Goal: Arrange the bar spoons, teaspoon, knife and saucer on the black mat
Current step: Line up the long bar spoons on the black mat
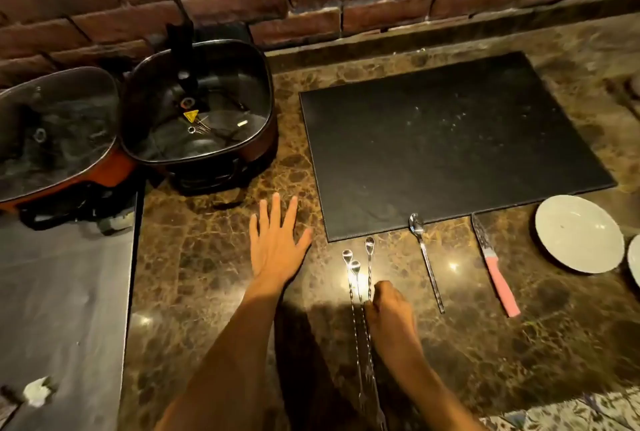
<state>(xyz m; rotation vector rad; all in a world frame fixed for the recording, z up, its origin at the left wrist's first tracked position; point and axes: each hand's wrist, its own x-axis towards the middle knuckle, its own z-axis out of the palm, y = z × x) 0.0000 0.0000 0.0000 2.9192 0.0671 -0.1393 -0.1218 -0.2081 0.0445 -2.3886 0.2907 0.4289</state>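
Observation:
A black mat (450, 139) lies bare on the brown marble counter. Just in front of its near edge lie three long twisted bar spoons (360, 288) side by side. To their right are a teaspoon (427, 264), its bowl touching the mat's edge, then a knife (495, 268) with a pink handle, then a white saucer (578, 233). My left hand (275, 243) rests flat on the counter with fingers spread, left of the mat's near corner. My right hand (389, 316) is curled over the bar spoons' stems, fingertips on them.
Two square electric pots (197, 105) with glass lids stand at the back left against a brick wall. A second white dish (635, 264) shows at the right edge. A dark lower surface (62, 309) with crumpled paper lies to the left.

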